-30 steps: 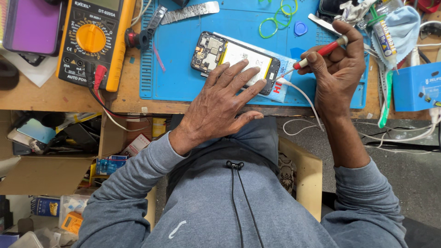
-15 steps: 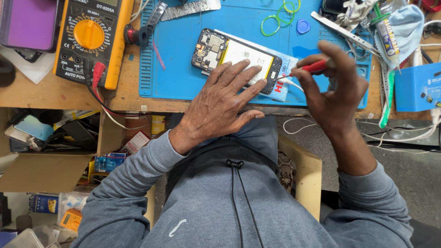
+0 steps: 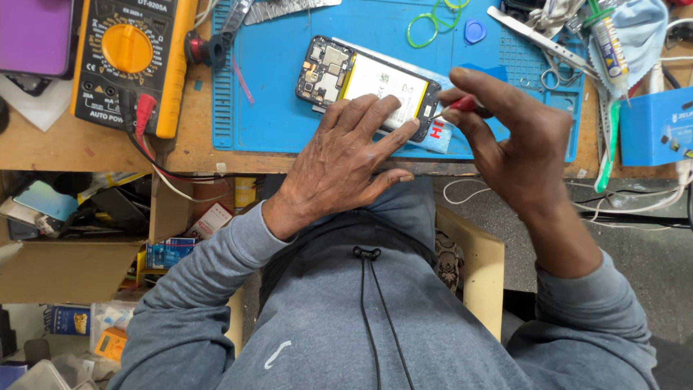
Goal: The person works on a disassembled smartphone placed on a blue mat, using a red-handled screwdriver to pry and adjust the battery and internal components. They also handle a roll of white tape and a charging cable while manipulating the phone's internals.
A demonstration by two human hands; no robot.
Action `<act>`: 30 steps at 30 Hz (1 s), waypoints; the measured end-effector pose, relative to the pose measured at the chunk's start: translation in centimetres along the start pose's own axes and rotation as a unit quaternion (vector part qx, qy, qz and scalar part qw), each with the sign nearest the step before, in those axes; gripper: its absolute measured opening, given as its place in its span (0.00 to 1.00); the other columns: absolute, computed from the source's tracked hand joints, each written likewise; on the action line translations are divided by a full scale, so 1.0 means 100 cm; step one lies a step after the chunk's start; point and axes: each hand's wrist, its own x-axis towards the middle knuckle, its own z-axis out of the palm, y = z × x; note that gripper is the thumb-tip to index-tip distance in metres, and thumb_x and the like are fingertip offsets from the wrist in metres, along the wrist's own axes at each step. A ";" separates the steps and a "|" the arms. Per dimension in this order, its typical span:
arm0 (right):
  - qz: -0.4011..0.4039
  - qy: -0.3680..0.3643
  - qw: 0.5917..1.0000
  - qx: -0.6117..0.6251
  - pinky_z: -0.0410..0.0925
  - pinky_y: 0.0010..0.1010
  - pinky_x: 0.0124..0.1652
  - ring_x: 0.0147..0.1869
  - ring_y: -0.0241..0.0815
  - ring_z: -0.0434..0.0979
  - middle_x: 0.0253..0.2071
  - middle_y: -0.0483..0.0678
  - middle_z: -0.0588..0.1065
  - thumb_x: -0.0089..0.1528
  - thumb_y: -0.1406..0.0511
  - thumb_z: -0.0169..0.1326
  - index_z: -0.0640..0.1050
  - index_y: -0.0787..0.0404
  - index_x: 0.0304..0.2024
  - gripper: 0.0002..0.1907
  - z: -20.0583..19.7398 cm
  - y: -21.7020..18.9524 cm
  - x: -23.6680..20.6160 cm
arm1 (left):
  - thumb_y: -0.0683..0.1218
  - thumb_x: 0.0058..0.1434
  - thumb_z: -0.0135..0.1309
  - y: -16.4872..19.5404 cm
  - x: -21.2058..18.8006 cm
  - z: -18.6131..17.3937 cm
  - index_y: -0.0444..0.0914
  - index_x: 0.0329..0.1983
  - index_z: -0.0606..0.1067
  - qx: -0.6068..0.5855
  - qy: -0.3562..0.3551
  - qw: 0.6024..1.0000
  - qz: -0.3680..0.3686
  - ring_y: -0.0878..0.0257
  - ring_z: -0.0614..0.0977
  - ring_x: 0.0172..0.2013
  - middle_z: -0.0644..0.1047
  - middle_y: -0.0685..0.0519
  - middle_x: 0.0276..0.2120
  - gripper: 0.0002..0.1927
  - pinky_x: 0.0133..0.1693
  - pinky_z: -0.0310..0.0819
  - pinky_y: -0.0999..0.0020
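An opened phone [image 3: 346, 76] with its back cover off lies on a blue work mat [image 3: 274, 108], showing a circuit board and a white battery. My left hand [image 3: 346, 155] rests flat on the phone's near edge, its fingers spread over the battery. My right hand [image 3: 509, 141] pinches a small red-handled screwdriver [image 3: 462, 105] whose tip touches the phone's right end. Most of the screwdriver is hidden by my fingers.
A yellow multimeter [image 3: 133, 61] with red and black leads sits at the left on the wooden bench. Tweezers [image 3: 538, 40], scissors, a glue tube [image 3: 610, 43], green rubber bands [image 3: 426, 25] and a blue box [image 3: 657, 126] crowd the right. Boxes and clutter lie under the bench at left.
My right hand has moved left and down with the screwdriver, bringing its tip to the phone's right end. My left hand has stayed on the phone.
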 end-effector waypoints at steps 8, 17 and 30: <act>0.011 0.042 0.999 -0.017 0.75 0.32 0.43 0.43 0.42 0.82 0.44 0.54 0.80 0.63 0.73 0.67 0.75 0.65 0.57 0.21 0.001 0.009 -0.002 | 0.63 0.66 0.59 -0.001 0.001 0.002 0.41 0.67 0.71 0.004 0.008 1.000 0.004 0.49 0.67 0.62 0.67 0.44 0.63 0.33 0.63 0.61 0.52; 0.009 0.037 0.998 -0.042 0.76 0.32 0.46 0.47 0.44 0.84 0.49 0.56 0.80 0.66 0.73 0.69 0.74 0.67 0.59 0.22 -0.002 0.006 -0.001 | 0.62 0.66 0.59 -0.001 0.001 0.000 0.42 0.67 0.72 0.012 0.009 1.000 0.007 0.50 0.68 0.62 0.68 0.45 0.62 0.32 0.63 0.61 0.53; 0.032 0.031 0.999 0.028 0.77 0.27 0.48 0.49 0.41 0.84 0.52 0.56 0.80 0.70 0.73 0.68 0.74 0.66 0.61 0.20 -0.002 0.001 0.007 | 0.61 0.66 0.59 -0.001 0.001 -0.002 0.41 0.67 0.72 0.000 0.001 1.000 0.004 0.50 0.69 0.62 0.69 0.44 0.62 0.32 0.61 0.62 0.53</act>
